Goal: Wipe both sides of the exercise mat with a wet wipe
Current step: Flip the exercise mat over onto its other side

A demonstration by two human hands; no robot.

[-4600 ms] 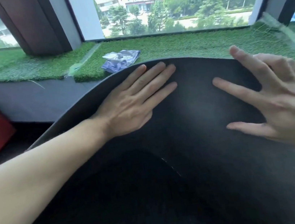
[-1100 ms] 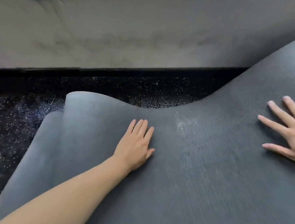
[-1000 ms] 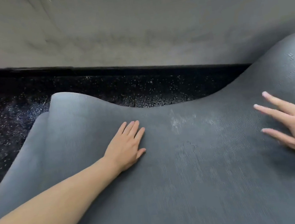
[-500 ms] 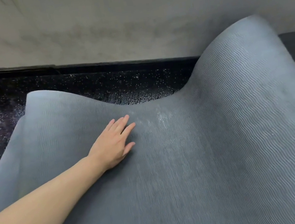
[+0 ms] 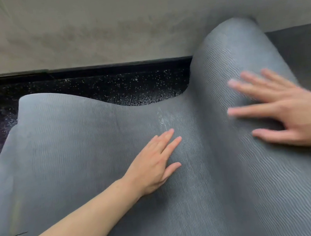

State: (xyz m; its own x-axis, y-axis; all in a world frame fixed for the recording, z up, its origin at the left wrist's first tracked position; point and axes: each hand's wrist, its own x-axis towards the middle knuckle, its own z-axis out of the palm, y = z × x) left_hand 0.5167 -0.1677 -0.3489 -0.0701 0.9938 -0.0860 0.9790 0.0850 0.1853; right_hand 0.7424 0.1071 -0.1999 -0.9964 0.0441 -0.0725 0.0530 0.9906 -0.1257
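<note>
A person's two bare hands press down on a grey ribbed mat spread over a dark speckled floor at the foot of a pale wall. The left hand lies flat near the mat's middle, fingers straight and together, gripping nothing; it seems placed to pin the sheet where it dips lowest. The right hand, blurred by motion, has its fingers spread and straight against the flank of a tall hump that rears up on the right, its crest close against the wall. It too holds nothing, and looks set to push the hump flat.

The mat does not lie level. Its far edge lifts into a lower curl on the left and into the big fold on the right, with a bare patch of floor showing between the two. A faint sheen marks the ribbing just beyond the left fingertips (possibly damp, though the view cannot settle it).

No wet wipe appears anywhere in view, in either hand or on the mat. By the look of things, the step in hand is laying the sheet flat with this ribbed face up, so that it can be wiped; wiping this face would then require fetching a wipe. The springy foam seems likely to curl again once released.
</note>
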